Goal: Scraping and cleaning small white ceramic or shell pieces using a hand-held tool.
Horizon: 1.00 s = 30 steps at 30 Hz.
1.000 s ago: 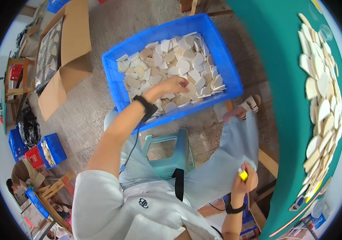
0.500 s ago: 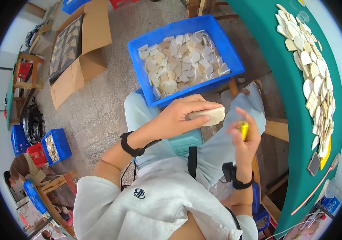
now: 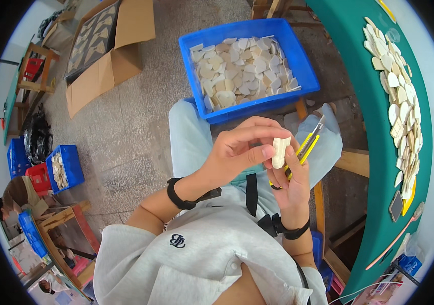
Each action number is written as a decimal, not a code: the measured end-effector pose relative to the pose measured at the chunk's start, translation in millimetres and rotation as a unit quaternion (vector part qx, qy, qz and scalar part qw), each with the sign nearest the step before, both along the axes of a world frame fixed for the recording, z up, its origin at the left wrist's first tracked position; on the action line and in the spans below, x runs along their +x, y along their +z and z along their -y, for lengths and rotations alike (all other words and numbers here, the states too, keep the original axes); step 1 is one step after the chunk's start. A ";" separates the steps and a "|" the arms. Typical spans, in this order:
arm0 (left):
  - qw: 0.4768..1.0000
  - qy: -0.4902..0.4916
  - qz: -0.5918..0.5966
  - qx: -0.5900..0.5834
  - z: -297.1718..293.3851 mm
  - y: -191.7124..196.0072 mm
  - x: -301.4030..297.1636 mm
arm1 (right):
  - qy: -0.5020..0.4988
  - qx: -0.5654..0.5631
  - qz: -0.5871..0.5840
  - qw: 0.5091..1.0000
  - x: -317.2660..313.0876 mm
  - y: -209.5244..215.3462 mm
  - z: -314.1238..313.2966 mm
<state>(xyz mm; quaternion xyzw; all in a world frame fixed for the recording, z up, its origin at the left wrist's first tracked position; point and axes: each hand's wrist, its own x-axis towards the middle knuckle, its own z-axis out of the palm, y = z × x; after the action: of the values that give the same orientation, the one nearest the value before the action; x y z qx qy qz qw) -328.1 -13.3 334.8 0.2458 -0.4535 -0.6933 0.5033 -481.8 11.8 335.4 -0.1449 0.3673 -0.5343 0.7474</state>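
My left hand [image 3: 237,155] pinches a small cream-white block [image 3: 280,151] between thumb and fingers, above my lap. It has a ridged, uneven face, and whether it is one piece or several pressed together I cannot tell. Close on its right, my right hand [image 3: 294,189] is wrapped round a yellow utility knife [image 3: 306,146]. The knife slants up and to the right, its metal blade pointing away from the block. My right thumb is up against the block's right side. Beyond both hands, a blue bin [image 3: 250,113] holds many flat, rounded cream pieces [image 3: 242,71].
A green-topped table [image 3: 349,30] curves along my right, with a long heap of similar pieces [image 3: 402,107], a phone [image 3: 396,206] and a pink-handled brush [image 3: 395,241]. At the far left stands an open cardboard box [image 3: 95,81]. Another person [image 3: 16,195] bends over at the left.
My right hand has come left to meet the block, and the knife now shows lengthwise with its blade visible. The block has turned upright in my left hand. The whole view has shifted slightly.
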 end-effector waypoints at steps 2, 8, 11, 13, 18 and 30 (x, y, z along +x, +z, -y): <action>0.999 0.004 -0.022 0.023 -0.3 0.5 1.5 | -0.002 -0.008 -0.015 1.000 3.3 2.5 -1.5; 0.996 -0.017 -0.036 0.075 -2.8 0.2 7.6 | -0.018 -0.005 -0.059 0.998 11.3 8.5 -4.8; 0.992 0.067 0.044 -0.094 -5.5 -4.0 -4.2 | -0.017 0.014 -0.043 0.999 15.9 9.5 -7.6; 0.978 0.079 0.097 -0.168 -7.3 -6.8 -10.3 | -0.009 0.048 -0.015 0.999 18.5 8.6 -10.2; 0.960 0.080 0.176 -0.204 -12.2 -6.2 -7.3 | 0.011 -0.030 -0.187 0.982 11.9 4.9 -9.8; 0.965 0.103 0.187 -0.153 -15.4 3.8 3.9 | 0.064 -0.455 -0.682 0.569 -23.2 45.9 -2.1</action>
<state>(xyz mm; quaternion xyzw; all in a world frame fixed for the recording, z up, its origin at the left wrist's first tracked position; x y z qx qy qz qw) -324.2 2.1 338.6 0.3367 -0.6126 -0.5019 0.5094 -505.0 13.8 381.3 -0.8102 0.4667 -0.3246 0.1428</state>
